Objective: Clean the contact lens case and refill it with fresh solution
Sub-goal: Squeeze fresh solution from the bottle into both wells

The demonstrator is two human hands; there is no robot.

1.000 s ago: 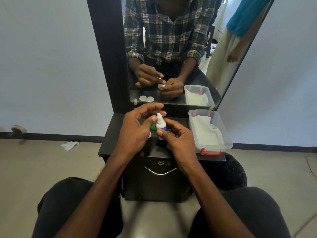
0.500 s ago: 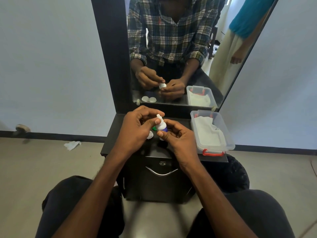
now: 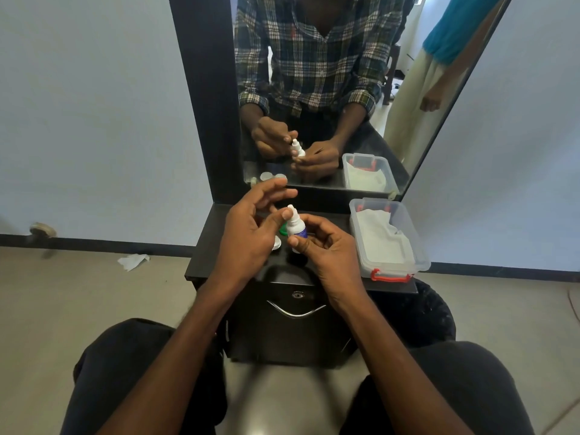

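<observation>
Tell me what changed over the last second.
The left hand opened its fingers and lifted them off the bottle's tip, leaving only the thumb beside it. The right hand kept holding the solution bottle upright. The plastic box stayed put.

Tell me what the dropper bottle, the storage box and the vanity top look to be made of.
Dropper bottle: opaque white plastic, dull sheen, with a blue label. Storage box: clear, slightly frosted plastic, since the white tissue shows through its walls; its red latch looks plastic too. Vanity top: dark, smooth board, probably laminate or painted wood, with a soft reflection; the exact material is unclear.
</observation>
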